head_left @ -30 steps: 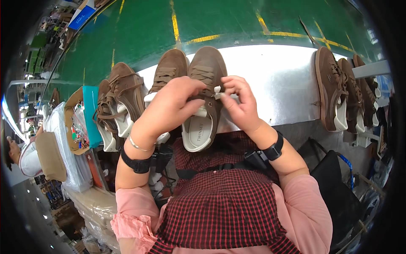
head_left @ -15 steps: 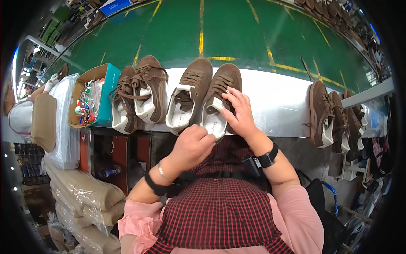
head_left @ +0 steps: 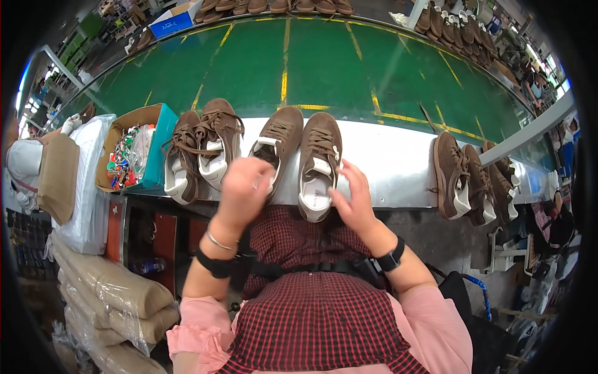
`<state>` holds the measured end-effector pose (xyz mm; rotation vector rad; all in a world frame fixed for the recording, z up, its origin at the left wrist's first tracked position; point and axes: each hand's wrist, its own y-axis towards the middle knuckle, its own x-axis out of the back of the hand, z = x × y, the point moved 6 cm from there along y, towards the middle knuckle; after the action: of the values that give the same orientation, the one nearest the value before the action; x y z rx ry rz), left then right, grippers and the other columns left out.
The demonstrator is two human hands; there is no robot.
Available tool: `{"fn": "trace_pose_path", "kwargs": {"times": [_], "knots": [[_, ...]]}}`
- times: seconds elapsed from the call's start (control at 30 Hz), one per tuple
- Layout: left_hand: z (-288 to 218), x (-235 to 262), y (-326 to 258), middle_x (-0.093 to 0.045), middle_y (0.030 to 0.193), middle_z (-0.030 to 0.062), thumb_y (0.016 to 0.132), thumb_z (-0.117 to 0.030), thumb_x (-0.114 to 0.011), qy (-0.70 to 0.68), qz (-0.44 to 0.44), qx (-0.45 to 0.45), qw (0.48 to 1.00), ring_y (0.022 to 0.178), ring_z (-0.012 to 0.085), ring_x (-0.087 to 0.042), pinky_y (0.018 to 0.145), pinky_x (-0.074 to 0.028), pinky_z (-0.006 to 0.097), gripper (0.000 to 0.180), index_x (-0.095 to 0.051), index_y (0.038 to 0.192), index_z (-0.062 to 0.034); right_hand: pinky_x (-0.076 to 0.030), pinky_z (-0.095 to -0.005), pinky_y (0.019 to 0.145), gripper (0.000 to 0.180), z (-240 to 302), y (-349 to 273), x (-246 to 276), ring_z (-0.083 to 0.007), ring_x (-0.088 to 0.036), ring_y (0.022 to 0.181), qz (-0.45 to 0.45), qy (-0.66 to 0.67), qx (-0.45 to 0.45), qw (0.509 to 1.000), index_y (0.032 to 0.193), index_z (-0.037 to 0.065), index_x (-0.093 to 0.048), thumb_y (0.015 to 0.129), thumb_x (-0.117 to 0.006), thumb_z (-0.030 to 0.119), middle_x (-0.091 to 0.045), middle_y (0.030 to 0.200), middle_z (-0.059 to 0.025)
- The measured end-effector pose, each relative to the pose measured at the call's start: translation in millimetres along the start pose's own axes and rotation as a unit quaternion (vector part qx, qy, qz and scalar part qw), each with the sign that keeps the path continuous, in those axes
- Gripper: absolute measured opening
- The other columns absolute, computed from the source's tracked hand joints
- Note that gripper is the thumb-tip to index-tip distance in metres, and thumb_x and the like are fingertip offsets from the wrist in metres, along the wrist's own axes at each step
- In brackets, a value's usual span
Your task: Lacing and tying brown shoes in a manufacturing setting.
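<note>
A brown lace-up sneaker (head_left: 319, 149) with a pale insole stands on the white bench top, heel toward me. At its right side is my right hand (head_left: 356, 201), thumb and fingers spread around the heel opening; I cannot tell whether the fingertips touch it. Just left stands the matching sneaker (head_left: 283, 134), a small gap between the two. My left hand (head_left: 245, 193) is in front of that shoe's heel and hides part of it. Its fingers look curled but are blurred. Another pair of brown sneakers (head_left: 219, 128) stands further left, laces hanging loose.
An open teal box (head_left: 163, 143) of small colourful pieces stands left of the shoes. Several brown sneakers (head_left: 445, 181) lean at the bench's right end. Beyond the bench runs a green surface (head_left: 249, 68) with yellow lines. Plastic-wrapped tan bundles (head_left: 118, 290) are stacked at lower left.
My left hand has left the right sneaker's heel and moved left and up. My right hand has come off the tongue to the shoe's right side. A gap now separates the two middle sneakers.
</note>
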<state>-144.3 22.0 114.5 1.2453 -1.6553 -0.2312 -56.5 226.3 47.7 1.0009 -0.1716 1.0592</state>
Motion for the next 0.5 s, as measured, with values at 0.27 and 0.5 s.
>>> {"fn": "trace_pose_path", "kwargs": {"times": [0.27,0.5], "knots": [[84,-43,28,-0.056,0.089,0.0142,0.075,-0.007,-0.057,0.102,0.121,0.043,0.986,0.084,0.0356,-0.057,0.074,-0.048,0.043,0.020,-0.057,0.096,-0.0047,-0.050,-0.0397,0.061,0.027,73,26,-37,-0.0295,-0.062,0.071,0.238,-0.011,0.139,0.961,0.098,0.008,-0.057,0.074,-0.065,0.018,-0.059,0.099,-0.0117],[43,-52,4,-0.056,0.090,0.0129,0.079,-0.011,-0.058,0.061,0.083,0.083,0.991,0.080,0.0336,-0.058,0.067,-0.048,0.041,0.024,-0.059,0.103,-0.0071,-0.049,-0.0407,0.060,0.016,34,14,-20,-0.0317,-0.062,0.071,0.287,0.100,0.054,0.951,0.096,0.013,-0.060,0.080,-0.056,0.012,-0.063,0.089,-0.0084]]}}
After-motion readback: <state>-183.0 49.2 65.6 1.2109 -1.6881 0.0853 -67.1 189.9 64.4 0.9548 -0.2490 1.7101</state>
